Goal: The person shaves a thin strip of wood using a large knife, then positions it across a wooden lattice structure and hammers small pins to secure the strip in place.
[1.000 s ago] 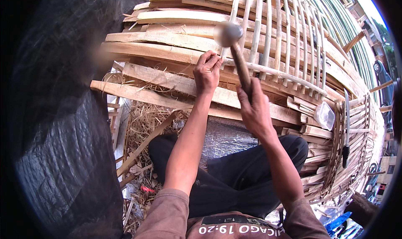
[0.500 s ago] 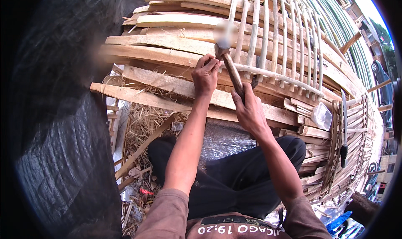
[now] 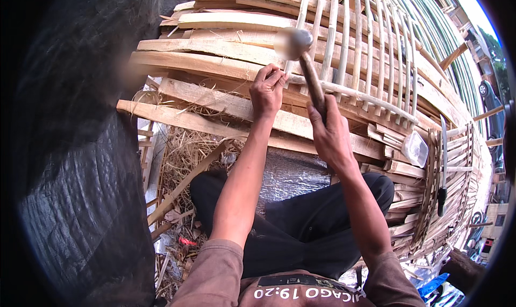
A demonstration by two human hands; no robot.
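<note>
A hammer [image 3: 313, 83] with a wooden handle is in my right hand [image 3: 333, 134], its fingers wrapped round the lower handle. The rounded head is raised over the near left corner of a slatted bamboo frame [image 3: 371, 98]. At that corner my left hand [image 3: 267, 92] has thumb and fingers pinched together. Whatever lies between those fingertips is too small to make out. Several thin bamboo slats [image 3: 344, 51] run away from me, joined to a near crossbar. The frame rests on stacked wooden planks [image 3: 209, 68].
A large knife [image 3: 442, 162] with a black handle lies at the right, beside a clear plastic container [image 3: 414, 149]. Wood shavings [image 3: 185, 151] are heaped at the left of my legs. Dark plastic sheeting [image 3: 86, 199] hangs along the left. Long bamboo poles [image 3: 424, 22] lie at the far right.
The hammer head has lifted off the frame's corner and swung slightly right. My right hand has shifted a little right and down. My left hand stays pinched at the corner.
</note>
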